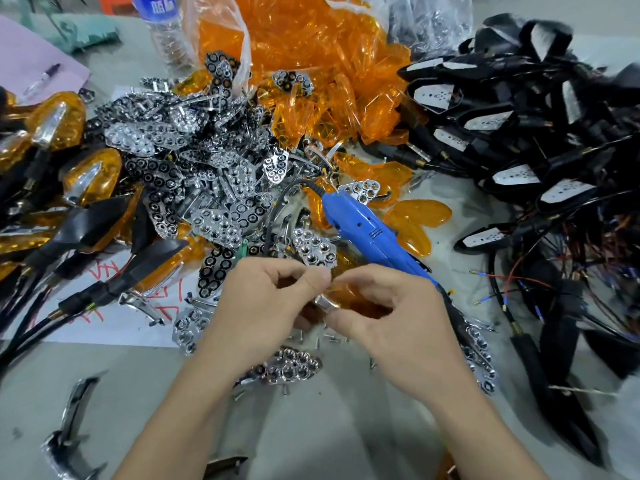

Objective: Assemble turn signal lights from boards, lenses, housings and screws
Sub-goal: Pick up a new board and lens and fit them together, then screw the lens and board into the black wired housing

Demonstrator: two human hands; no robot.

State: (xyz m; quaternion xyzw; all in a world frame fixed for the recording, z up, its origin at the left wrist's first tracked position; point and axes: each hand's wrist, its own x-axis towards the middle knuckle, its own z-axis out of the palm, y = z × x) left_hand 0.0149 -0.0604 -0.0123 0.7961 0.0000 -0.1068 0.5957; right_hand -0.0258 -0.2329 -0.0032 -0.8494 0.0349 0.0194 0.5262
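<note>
Several fingers — amber lens between

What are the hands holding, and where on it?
An amber lens with chrome trim: the left hand pinches its left end, the right hand grips its right side.

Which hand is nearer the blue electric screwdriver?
Right. The right hand overlaps the lower end of the blue screwdriver; the left hand sits to its left, apart from it. Both pinch an amber lens.
</note>
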